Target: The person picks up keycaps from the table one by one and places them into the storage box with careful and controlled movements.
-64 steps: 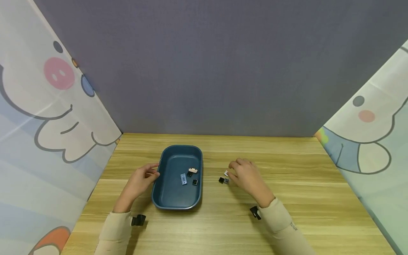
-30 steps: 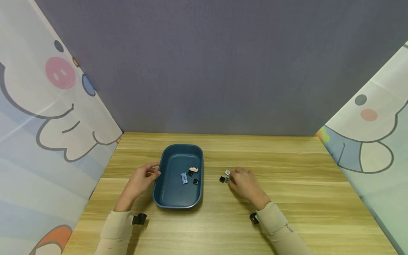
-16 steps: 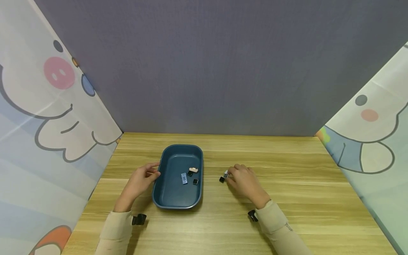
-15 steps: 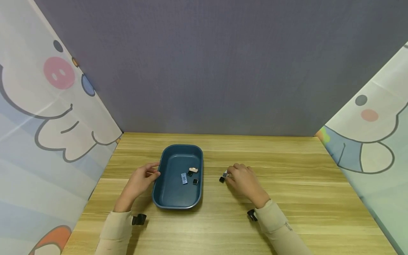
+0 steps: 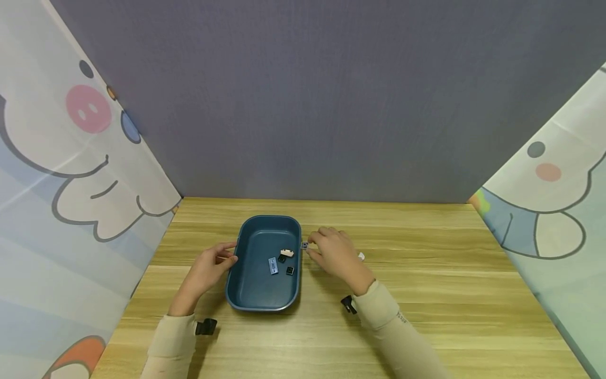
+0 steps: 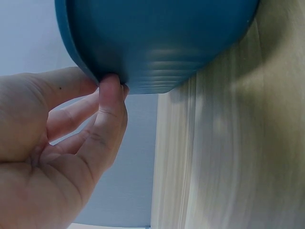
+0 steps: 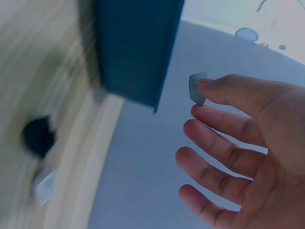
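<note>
My right hand (image 5: 333,252) pinches a small grey keycap (image 7: 197,89) between thumb and forefinger, its other fingers loosely bent. In the head view this piece is just off the right rim of a dark blue rectangular tray (image 5: 263,296). At the tray's left rim, my left hand (image 5: 208,271) holds the edge with thumb and fingertips, seen close in the left wrist view. Inside the tray lie a wide light blue keycap (image 5: 273,266), a pale pink one (image 5: 286,253) and two black ones (image 5: 290,270).
Right of the tray, a white keycap (image 5: 361,256) shows past my right wrist. A black keycap (image 7: 39,136), blurred in the right wrist view, lies near it, hidden in the head view. A grey panel (image 5: 326,105) rises behind the wooden table (image 5: 473,316).
The right hand has picked up the grey keycap from the small group on the table and carried it left to the tray's right rim. The left hand stays on the tray.
</note>
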Motion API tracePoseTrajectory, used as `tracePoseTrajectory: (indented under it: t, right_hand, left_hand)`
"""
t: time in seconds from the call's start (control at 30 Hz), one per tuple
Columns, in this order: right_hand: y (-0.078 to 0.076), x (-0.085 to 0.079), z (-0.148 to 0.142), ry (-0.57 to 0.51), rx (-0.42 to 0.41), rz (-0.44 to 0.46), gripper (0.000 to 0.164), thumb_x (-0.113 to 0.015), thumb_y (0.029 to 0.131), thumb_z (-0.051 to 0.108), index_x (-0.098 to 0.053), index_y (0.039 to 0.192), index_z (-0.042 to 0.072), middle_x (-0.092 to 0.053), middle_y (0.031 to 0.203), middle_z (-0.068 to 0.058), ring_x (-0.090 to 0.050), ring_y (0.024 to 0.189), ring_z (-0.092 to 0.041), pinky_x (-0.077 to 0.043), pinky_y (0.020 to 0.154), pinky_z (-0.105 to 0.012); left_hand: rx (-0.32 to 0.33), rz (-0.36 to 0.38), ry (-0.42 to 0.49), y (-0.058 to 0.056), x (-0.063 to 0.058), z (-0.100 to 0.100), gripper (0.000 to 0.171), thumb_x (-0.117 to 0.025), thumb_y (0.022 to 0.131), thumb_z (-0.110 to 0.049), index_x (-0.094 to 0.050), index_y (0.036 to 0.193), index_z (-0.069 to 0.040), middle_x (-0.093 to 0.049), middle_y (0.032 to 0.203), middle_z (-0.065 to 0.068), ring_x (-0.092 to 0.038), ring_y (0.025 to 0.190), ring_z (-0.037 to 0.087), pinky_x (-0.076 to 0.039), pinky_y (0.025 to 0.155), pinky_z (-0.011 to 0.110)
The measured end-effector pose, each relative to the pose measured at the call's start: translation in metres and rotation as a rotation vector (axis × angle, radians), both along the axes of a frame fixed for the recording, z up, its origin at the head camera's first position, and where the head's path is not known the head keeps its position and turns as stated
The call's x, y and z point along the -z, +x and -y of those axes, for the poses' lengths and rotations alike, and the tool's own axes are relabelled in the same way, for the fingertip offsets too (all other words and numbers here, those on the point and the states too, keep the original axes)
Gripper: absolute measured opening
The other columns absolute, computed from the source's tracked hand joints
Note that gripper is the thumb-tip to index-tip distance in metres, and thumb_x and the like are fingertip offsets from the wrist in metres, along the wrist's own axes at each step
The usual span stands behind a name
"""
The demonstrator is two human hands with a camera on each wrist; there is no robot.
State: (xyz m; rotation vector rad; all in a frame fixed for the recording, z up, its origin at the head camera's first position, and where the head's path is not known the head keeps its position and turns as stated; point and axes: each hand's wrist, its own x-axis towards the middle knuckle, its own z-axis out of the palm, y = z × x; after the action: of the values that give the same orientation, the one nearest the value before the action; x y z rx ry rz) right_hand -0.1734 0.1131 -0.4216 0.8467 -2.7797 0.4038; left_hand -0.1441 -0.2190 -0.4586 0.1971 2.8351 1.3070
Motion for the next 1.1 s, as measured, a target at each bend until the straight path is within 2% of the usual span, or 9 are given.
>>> tracePoseTrajectory:
  t: [0.33, 0.6, 0.83, 1.1]
  right_hand:
    - [-0.007, -0.014, 0.051, 0.061, -0.095, -0.019, 0.021, -0.068, 0.097, 0.033, -0.073, 0.106, 0.015, -0.065, 0.099, 0.001, -0.060, 0.087, -0.018, -0.052, 0.081, -0.040]
    - [-0.008, -0.020, 0.077, 0.067, -0.141, -0.029, 0.021, -0.066, 0.098, 0.037, -0.072, 0.106, 0.018, -0.064, 0.100, 0.003, -0.059, 0.087, -0.015, -0.052, 0.076, -0.034]
    - [-0.008, -0.021, 0.083, 0.032, -0.151, 0.003, 0.029, -0.066, 0.098, 0.036, -0.070, 0.119, 0.016, -0.066, 0.108, 0.001, -0.061, 0.094, -0.017, -0.052, 0.081, -0.034]
    - [-0.007, -0.016, 0.071, 0.026, -0.150, 0.001, 0.026, -0.069, 0.097, 0.034, -0.071, 0.114, 0.015, -0.065, 0.102, 0.000, -0.059, 0.084, -0.016, -0.051, 0.076, -0.035]
  left_hand:
    - [0.007, -0.005, 0.004, 0.000, -0.001, 0.001, 0.040, -0.065, 0.099, -0.012, -0.059, 0.137, -0.002, -0.068, 0.108, 0.017, -0.069, 0.093, 0.033, -0.057, 0.076, 0.044]
    - [-0.003, -0.001, 0.005, -0.001, -0.001, -0.001, 0.040, -0.065, 0.099, -0.012, -0.060, 0.137, -0.002, -0.069, 0.106, 0.016, -0.069, 0.092, 0.032, -0.057, 0.076, 0.044]
    - [0.005, 0.005, 0.006, -0.001, -0.002, -0.002, 0.040, -0.065, 0.099, -0.013, -0.059, 0.137, -0.001, -0.068, 0.109, 0.018, -0.068, 0.094, 0.034, -0.057, 0.076, 0.044]
    - [0.003, 0.001, -0.001, -0.001, -0.001, -0.002, 0.040, -0.065, 0.099, -0.012, -0.059, 0.137, -0.001, -0.068, 0.108, 0.018, -0.069, 0.093, 0.034, -0.057, 0.075, 0.044]
